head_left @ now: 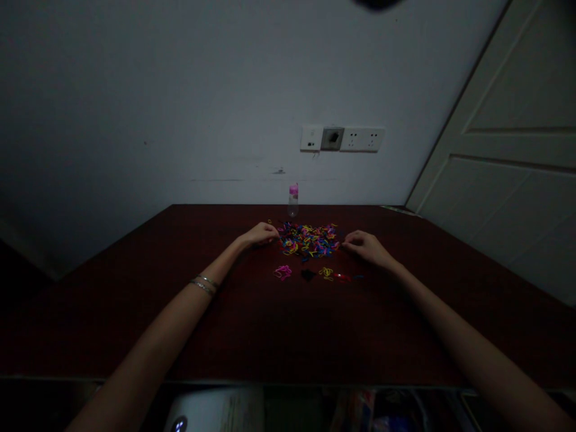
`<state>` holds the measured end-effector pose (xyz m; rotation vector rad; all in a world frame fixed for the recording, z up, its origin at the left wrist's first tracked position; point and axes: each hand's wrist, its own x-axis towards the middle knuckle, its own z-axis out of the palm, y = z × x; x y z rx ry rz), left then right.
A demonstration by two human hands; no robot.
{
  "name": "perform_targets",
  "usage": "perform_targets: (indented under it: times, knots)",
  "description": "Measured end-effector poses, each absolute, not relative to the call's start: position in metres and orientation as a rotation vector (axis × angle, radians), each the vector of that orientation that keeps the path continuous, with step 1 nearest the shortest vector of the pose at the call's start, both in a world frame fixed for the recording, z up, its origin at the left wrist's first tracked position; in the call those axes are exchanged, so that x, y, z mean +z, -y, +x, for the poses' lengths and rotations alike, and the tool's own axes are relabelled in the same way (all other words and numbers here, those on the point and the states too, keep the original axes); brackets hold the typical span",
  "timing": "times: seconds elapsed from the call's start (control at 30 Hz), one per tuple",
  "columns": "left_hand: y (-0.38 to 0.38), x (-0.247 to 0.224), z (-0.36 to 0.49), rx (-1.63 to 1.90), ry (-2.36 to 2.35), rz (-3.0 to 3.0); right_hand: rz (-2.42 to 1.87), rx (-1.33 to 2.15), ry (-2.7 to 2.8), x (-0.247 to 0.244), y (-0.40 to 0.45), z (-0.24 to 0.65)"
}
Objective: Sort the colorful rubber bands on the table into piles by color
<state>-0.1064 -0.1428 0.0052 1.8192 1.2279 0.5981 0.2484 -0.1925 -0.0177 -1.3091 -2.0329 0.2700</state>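
Note:
A loose pile of small coloured rubber bands lies on the dark red table. At the pile's left edge is my left hand, its fingers pinched together; whatever they hold is too small to make out. My right hand is at the right edge, thumb and forefinger closed, with their tips too dark to show what is between them. In front of the pile sit smaller groups: pink bands, black bands, yellow bands and red bands. A blue band lies right of the red ones.
Behind the pile stands a clear bottle with a pink top. Wall sockets are above the table, and a pale panelled door is at the right. Below the table's front edge, assorted items show dimly.

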Motion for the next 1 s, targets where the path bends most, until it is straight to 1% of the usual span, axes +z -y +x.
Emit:
perform_targets:
  times: [0.3,0.47,0.7,0.77,1.0]
  knots:
    - [0.143,0.003,-0.107,0.600,-1.248,1.817,-1.356,0.414,1.963,-0.016,0.194,0.247]
    - [0.143,0.003,-0.107,0.611,-1.224,1.818,-1.316,0.630,1.846,-0.017,0.192,0.245]
    - [0.139,0.000,-0.108,0.624,-1.237,1.800,-1.309,0.937,1.506,-0.020,0.191,0.239]
    - [0.141,0.001,-0.107,0.626,-1.240,1.804,-1.329,0.929,1.481,-0.020,0.191,0.239]
    - [0.145,0.004,-0.107,0.619,-1.237,1.812,-1.418,0.619,1.794,-0.022,0.188,0.246]
